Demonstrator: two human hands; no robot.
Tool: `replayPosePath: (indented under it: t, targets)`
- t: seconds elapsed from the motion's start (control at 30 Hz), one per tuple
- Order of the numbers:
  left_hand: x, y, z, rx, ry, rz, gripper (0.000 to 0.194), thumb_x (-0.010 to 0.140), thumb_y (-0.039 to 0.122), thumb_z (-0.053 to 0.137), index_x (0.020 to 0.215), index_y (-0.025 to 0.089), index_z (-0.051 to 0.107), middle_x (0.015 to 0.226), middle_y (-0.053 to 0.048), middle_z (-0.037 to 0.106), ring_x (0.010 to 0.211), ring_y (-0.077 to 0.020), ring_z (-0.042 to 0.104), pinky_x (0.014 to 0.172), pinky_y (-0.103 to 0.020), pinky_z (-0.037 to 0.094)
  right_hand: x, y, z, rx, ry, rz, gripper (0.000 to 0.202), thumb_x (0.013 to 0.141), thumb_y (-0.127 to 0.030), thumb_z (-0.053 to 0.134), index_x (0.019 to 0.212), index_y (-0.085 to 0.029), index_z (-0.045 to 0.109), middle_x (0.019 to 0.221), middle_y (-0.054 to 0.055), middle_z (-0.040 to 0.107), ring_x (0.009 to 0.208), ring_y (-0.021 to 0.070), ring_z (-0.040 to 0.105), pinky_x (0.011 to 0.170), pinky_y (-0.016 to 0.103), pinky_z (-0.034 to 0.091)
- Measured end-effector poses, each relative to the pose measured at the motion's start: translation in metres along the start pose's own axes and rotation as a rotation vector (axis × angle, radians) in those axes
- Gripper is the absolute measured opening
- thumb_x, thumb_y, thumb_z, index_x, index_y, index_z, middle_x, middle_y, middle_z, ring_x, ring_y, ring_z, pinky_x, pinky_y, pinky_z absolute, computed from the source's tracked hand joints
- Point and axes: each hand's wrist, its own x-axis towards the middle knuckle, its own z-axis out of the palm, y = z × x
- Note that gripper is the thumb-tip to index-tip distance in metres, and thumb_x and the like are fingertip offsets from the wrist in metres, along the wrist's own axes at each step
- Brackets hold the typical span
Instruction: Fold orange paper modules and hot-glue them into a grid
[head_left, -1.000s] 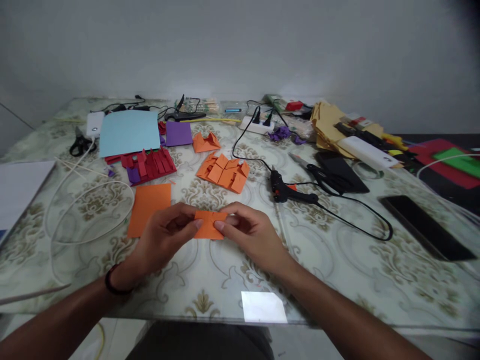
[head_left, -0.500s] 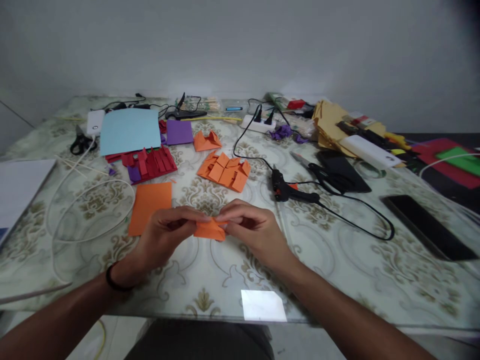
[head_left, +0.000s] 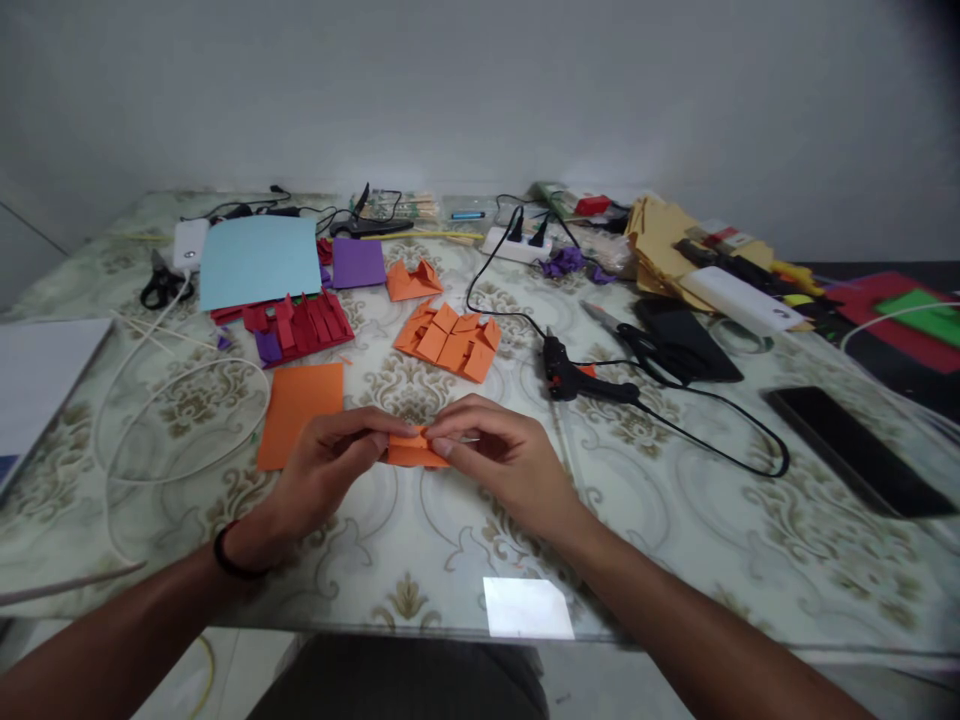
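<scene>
A small folded piece of orange paper [head_left: 416,455] lies between the person's two hands, in the near middle of the scene above the patterned table [head_left: 420,590]; whether it touches the tabletop cannot be told. The left hand [head_left: 322,465] pinches its left end narrowly between thumb and fingers. The right hand [head_left: 517,455] does the same at the right end, its thumb across the near face and its fingers curled on the far side. The smartphone [head_left: 859,450] is well to the right, and a flat orange sheet [head_left: 300,410] lies just beyond the left hand. Farther off are the black glue gun [head_left: 589,383] on the right and a folded orange piece [head_left: 450,342] in the middle, with red folded paper [head_left: 315,325] to its left. Farther still, a purple square [head_left: 358,263] lies beside a light blue sheet [head_left: 259,262].
</scene>
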Motion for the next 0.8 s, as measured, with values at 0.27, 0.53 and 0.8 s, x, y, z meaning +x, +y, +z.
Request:
replayPosePath:
  t: [0.27, 0.53, 0.8]
  targets:
    - [0.0059, 0.0087, 0.008, -0.061, 0.036, -0.048, 0.007, 0.088, 0.023, 0.08, 0.093, 0.021, 0.085, 0.083, -0.004, 0.081, 0.073, -0.0126, 0.07, 0.062, -0.019, 0.053, 0.0018, 0.0045, -0.0003, 0.035, -0.013, -0.039, 0.01, 0.088, -0.021, 0.081, 0.096, -0.027, 0.084, 0.095, 0.004, 0.072, 0.085, 0.0146, 0.071, 0.07, 0.026, 0.062]
    - [0.0044, 0.0079, 0.0081, -0.138, -0.029, -0.073, 0.014, 0.088, 0.025, 0.083, 0.101, 0.024, 0.085, 0.093, -0.004, 0.084, 0.079, -0.0143, 0.075, 0.067, -0.02, 0.057, -0.0018, 0.0056, -0.003, 0.067, -0.02, 0.029, 0.009, 0.089, -0.026, 0.083, 0.098, -0.029, 0.084, 0.092, 0.002, 0.074, 0.074, 0.0111, 0.071, 0.065, 0.021, 0.061]
    - [0.0042, 0.0093, 0.0042, -0.077, -0.061, -0.007, 0.01, 0.093, 0.026, 0.078, 0.098, 0.024, 0.086, 0.097, -0.006, 0.084, 0.089, -0.0159, 0.076, 0.077, -0.022, 0.059, -0.0019, 0.0007, -0.0032, -0.061, -0.032, -0.039, 0.007, 0.092, -0.025, 0.078, 0.094, -0.026, 0.085, 0.099, 0.006, 0.073, 0.086, 0.0169, 0.071, 0.06, 0.024, 0.066]
